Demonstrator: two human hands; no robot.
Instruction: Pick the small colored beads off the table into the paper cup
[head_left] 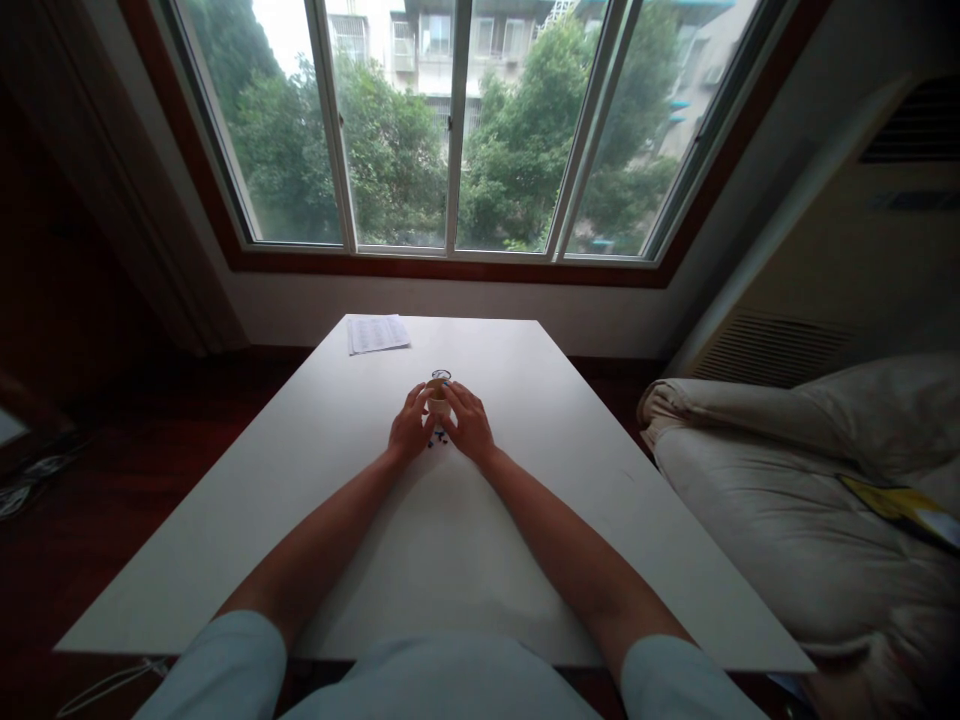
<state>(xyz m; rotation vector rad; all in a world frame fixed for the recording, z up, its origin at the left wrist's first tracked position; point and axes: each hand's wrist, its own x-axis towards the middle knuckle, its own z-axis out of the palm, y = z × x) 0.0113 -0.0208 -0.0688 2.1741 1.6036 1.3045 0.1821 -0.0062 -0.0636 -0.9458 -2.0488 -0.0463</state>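
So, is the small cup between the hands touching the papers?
Apart. The head view shows a stretch of white tabletop between the small cup and the papers, which lie near the far left corner.

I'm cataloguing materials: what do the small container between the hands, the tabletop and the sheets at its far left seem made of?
Small container: perhaps paper or plastic; pale side, brownish top, too small to judge the finish.
Tabletop: probably laminate or painted board; smooth, with a soft sheen and no visible grain.
Sheets: very likely paper, thin and matte, with print-like marks.
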